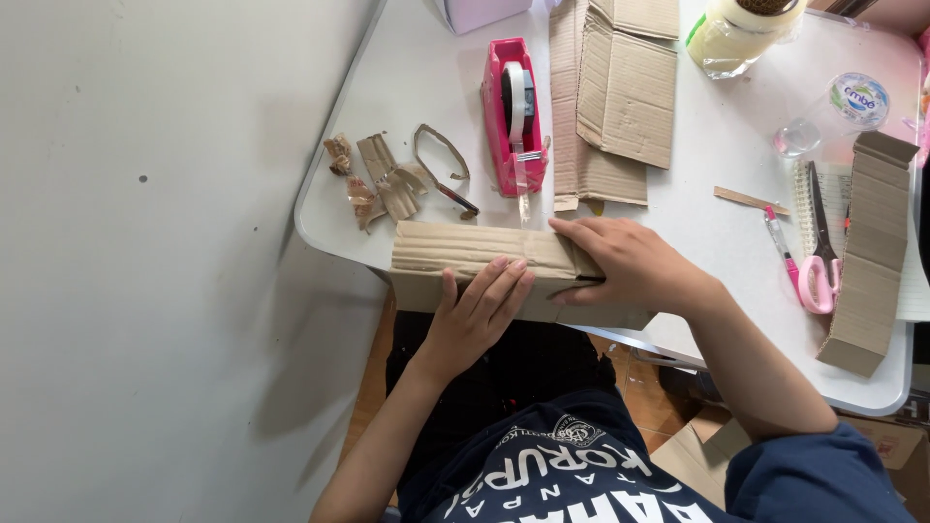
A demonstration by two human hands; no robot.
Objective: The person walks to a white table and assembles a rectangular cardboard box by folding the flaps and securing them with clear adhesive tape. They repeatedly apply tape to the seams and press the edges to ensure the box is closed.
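In the head view, a folded brown corrugated cardboard piece (465,254) is held against the near edge of the white rounded table (387,87), partly overhanging it above the person's lap. The left hand (475,315) is laid flat on the near face of this cardboard piece, fingers spread and pressed upward against it, with nothing clasped. The right hand (630,266) is pressed down on the right end of the same piece, fingers curved over its top and thumb set at its side, so that the end is gripped.

Just beyond the cardboard piece, a pink tape dispenser with a white roll (513,116) is stood on the table, its cutter end pointed toward the piece. To the left of the dispenser, torn brown cardboard scraps (378,179) and a curled strip of cardboard (441,160) are scattered. To the right of the dispenser, flat sheets of brown cardboard (615,92) are stacked. Farther right of the dispenser, a pink utility knife (780,247), pink-handled scissors (821,257) and a long ridged slab of brown cardboard (870,252) are laid near the table's right edge. Beyond these, a clear plastic water bottle on its side (833,116) and a large roll of clear tape (741,29) are seen
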